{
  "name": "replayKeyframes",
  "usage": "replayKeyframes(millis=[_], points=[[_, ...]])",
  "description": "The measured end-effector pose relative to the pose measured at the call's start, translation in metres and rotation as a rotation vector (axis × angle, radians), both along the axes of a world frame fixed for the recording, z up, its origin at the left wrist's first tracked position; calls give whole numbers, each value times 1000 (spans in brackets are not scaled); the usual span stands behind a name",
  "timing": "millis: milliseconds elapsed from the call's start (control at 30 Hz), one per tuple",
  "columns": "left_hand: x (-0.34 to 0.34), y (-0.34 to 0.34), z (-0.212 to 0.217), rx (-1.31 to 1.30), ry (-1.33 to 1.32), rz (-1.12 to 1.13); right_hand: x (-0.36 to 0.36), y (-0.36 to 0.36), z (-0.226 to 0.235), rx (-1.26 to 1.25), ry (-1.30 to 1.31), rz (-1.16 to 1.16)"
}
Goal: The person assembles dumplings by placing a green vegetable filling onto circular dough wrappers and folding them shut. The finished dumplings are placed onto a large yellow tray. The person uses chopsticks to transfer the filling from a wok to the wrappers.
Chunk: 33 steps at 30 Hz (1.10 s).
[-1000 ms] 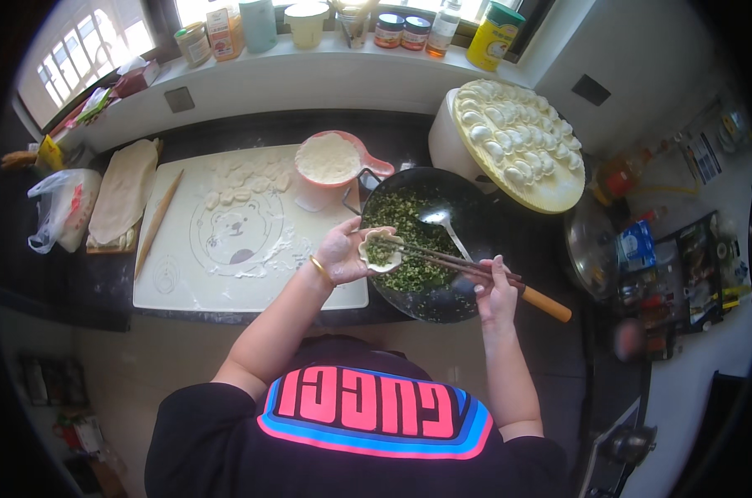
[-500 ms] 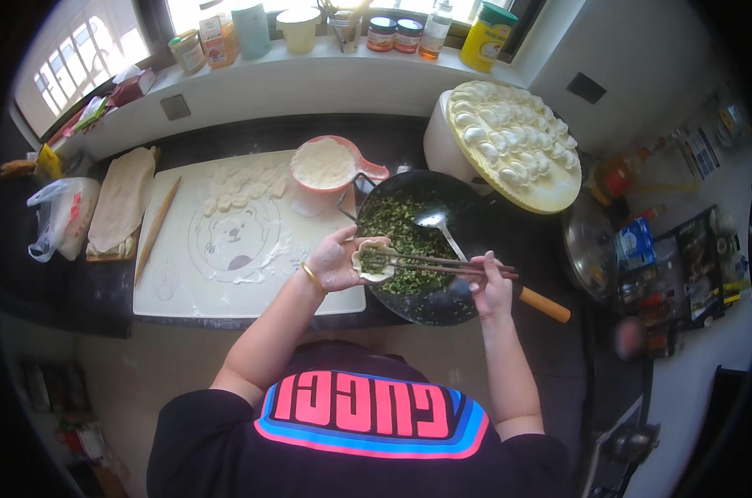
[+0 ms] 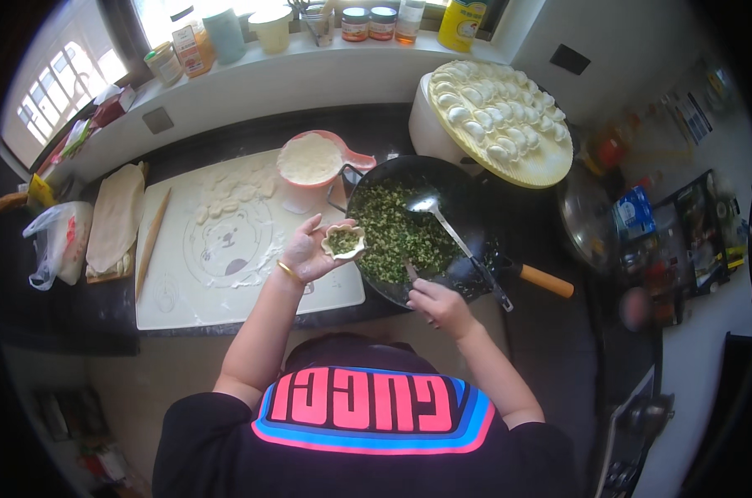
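Observation:
In the palm of my left hand (image 3: pixel 308 251) rests a round dumpling wrapper (image 3: pixel 360 246), cupped at its edges, with green filling inside. The fingers curl behind and under it. My right hand (image 3: pixel 442 305) is closed around chopsticks (image 3: pixel 411 270), held over the near edge of the black wok (image 3: pixel 467 187); only a short length of them shows, pointing at the chopped green filling (image 3: pixel 392 220). A metal ladle (image 3: pixel 450 232) leans in the wok, its bowl on the filling and its handle toward the near right rim.
Left of the wok lies a floured mat (image 3: pixel 172 282) with dough pieces (image 3: pixel 235 195) and a rolling pin (image 3: pixel 153 245). A red-rimmed flour container (image 3: pixel 311 159) stands behind. A tray of dumplings (image 3: pixel 550 162) sits back right. The wok's wooden handle (image 3: pixel 547 280) points right.
The chopsticks have left the wrapper; my right hand has moved down and left, now over the wok's near edge. My left hand has shifted slightly left with the wrapper. The ladle has shifted.

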<state>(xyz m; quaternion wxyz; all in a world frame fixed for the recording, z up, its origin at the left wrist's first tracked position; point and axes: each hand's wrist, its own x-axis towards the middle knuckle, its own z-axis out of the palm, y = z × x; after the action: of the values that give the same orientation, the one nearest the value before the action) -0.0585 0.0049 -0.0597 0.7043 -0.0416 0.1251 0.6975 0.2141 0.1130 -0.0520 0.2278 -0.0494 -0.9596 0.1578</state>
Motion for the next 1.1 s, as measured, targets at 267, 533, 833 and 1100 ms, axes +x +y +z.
replayKeyframes(millis=[267, 533, 833, 1100], points=[[5, -5, 6, 27, -49, -19, 4, 10, -7, -248, -230, 6], [22, -8, 24, 159, -1, -119, -61, -16, 61, -311, 181, -185], [32, -10, 29, 232, 79, -148, -86, -19, 69, -193, 55, -143], [32, -11, 37, 250, 7, -169, -81, -29, 111, -822, 171, -187]])
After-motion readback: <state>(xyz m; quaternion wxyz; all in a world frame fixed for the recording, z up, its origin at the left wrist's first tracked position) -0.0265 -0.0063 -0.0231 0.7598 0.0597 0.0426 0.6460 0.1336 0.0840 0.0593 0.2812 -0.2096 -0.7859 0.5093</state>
